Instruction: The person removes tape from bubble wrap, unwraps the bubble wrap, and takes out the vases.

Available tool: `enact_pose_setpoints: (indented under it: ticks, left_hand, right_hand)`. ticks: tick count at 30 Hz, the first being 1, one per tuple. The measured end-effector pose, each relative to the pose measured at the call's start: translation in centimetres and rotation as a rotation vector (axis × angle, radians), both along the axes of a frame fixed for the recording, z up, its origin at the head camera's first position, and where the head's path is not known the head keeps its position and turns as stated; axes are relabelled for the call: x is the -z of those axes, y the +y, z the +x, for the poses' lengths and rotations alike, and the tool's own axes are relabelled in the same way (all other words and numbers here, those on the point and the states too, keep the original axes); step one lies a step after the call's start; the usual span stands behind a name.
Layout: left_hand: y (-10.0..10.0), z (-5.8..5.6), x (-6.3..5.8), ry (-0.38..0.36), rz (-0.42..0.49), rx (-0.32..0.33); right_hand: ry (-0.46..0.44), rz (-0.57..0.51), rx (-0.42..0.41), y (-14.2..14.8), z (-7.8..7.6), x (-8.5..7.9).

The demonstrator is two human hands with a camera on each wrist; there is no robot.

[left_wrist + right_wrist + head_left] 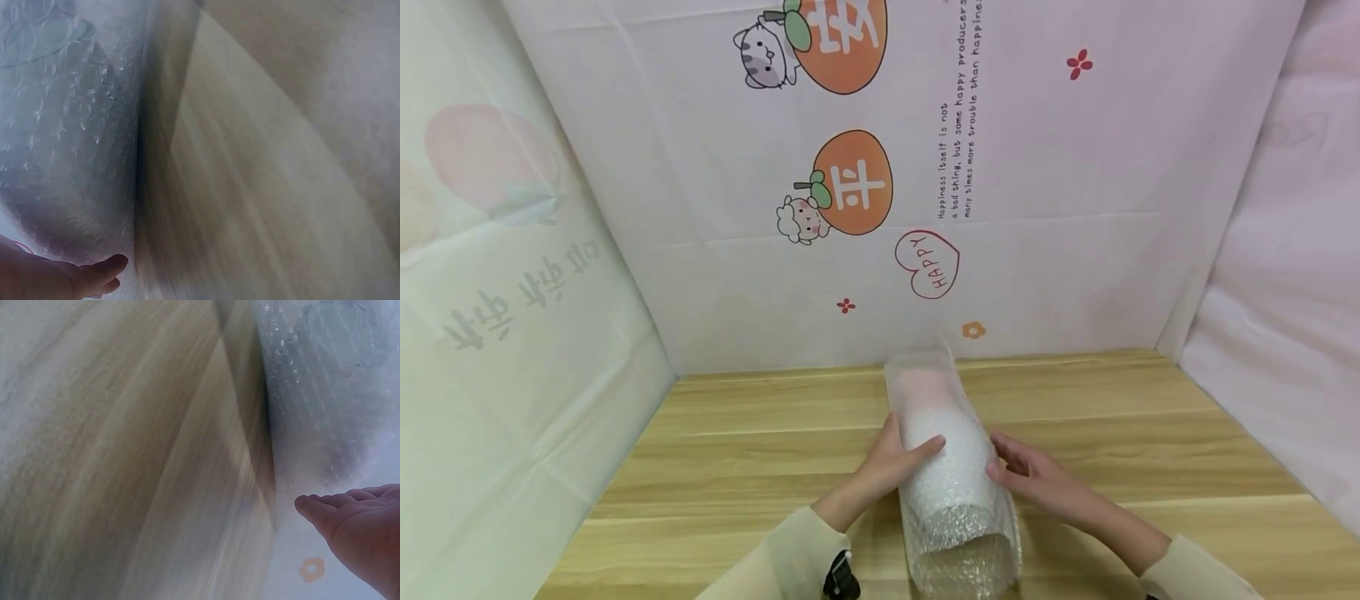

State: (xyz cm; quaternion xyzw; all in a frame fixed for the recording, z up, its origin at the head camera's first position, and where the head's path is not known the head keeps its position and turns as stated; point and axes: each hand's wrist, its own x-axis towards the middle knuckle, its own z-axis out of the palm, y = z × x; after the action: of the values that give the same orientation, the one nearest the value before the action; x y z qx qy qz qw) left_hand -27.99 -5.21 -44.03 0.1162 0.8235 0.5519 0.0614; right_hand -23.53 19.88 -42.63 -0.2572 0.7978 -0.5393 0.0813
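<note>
A bubble wrap roll (951, 467) lies lengthwise on the wooden table, its hollow near end facing me. Something pale and pinkish shows faintly through the far part; its kind is hidden. My left hand (887, 458) grips the left side, thumb across the top and fingers down along the edge. On the other side my right hand (1037, 479) rests its fingertips against the wrap. The left wrist view shows the bubbled surface (75, 137) beside fingertips (109, 270). In the right wrist view, nearly straight fingers (312, 509) lie by the wrap (331, 406).
The wood-grain table (760, 458) extends to both sides of the wrap. A printed white cloth (1037, 167) hangs behind it, with more cloth (512, 292) on the left and a pinkish cloth (1285, 292) on the right. The wrap's far end reaches close to the back cloth.
</note>
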Motion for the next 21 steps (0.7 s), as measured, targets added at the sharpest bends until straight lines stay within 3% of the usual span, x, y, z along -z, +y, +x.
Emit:
enact_pose_setpoints:
  ticks: [10,21]
  left_hand:
    - [0.17,0.06,0.14,-0.021,0.053,0.005]
    - [0.13,0.07,0.36,-0.037,0.044,0.028]
  right_hand:
    - [-0.036,0.0,0.015,-0.01,-0.05,0.06]
    - [-0.084,0.011,0.023,0.17,-0.11,0.44]
